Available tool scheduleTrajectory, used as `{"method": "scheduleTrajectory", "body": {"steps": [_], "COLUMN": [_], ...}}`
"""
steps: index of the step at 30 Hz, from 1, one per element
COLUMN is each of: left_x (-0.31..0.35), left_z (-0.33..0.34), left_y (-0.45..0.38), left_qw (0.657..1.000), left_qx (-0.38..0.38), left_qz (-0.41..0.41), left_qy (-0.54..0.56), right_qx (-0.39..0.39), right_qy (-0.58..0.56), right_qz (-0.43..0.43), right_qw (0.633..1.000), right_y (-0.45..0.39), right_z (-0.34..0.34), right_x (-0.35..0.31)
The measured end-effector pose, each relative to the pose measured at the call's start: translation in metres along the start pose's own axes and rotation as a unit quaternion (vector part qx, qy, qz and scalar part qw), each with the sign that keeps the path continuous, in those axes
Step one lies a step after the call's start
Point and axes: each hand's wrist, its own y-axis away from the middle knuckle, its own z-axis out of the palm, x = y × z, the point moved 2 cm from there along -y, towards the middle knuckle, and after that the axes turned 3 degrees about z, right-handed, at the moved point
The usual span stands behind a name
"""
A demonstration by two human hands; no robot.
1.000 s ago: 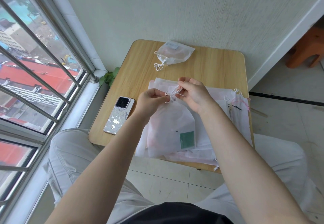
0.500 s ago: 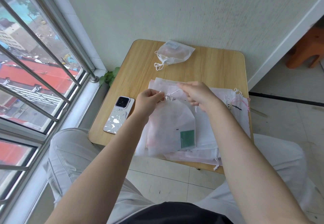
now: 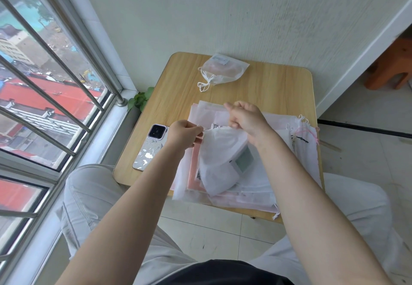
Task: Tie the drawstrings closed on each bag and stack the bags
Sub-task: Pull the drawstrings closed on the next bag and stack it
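A white translucent drawstring bag (image 3: 219, 162) with a green-labelled item inside lies on a pile of flat white and pink bags (image 3: 263, 186) on the small wooden table (image 3: 278, 88). My left hand (image 3: 184, 136) pinches the white drawstring at the bag's gathered left corner. My right hand (image 3: 246, 119) is curled above the bag's top edge, gripping its cord or rim; the cord itself is too thin to see clearly. A tied bag (image 3: 223, 69) with looped white strings rests alone at the table's far side.
A phone (image 3: 150, 146) in a patterned case lies at the table's left edge. More bags with a pink cord (image 3: 306, 137) hang over the right side. A window with metal bars is on the left, a wall behind, an orange stool (image 3: 394, 66) far right.
My hands have pulled apart: the left moved left and down with the string, the right stayed above the bag. The bag's mouth has gathered and the bag has tilted.
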Motion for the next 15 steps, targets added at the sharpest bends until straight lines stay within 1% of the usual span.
{"method": "scheduleTrajectory", "body": {"steps": [3, 6, 8, 10, 12, 13, 15], "left_x": [0.004, 0.007, 0.01, 0.013, 0.015, 0.015, 0.014], "left_z": [-0.001, -0.002, -0.005, -0.007, -0.01, -0.012, -0.018], "left_y": [-0.001, -0.001, -0.001, -0.004, -0.009, -0.011, -0.016], "left_qw": [1.0, 0.999, 0.999, 0.998, 0.999, 0.998, 0.991], "left_qx": [0.021, -0.009, -0.029, -0.03, -0.004, 0.022, 0.09], "left_qz": [0.019, 0.04, 0.045, 0.047, 0.049, 0.049, 0.048], "left_qy": [0.003, 0.004, 0.004, 0.005, -0.001, -0.014, -0.089], "right_qx": [-0.009, -0.023, -0.063, -0.108, -0.124, -0.123, -0.134], "right_qy": [0.145, 0.28, 0.341, 0.403, 0.455, 0.468, 0.481], "right_qz": [0.012, -0.004, 0.002, 0.019, 0.024, 0.025, 0.033], "right_qw": [0.989, 0.96, 0.938, 0.909, 0.882, 0.875, 0.866], "right_y": [0.0, 0.001, 0.004, 0.007, 0.006, 0.005, 0.006], "right_z": [0.002, 0.0, 0.0, 0.002, 0.003, 0.004, 0.005], "right_x": [0.006, 0.006, 0.003, 0.001, 0.004, 0.005, 0.005]}}
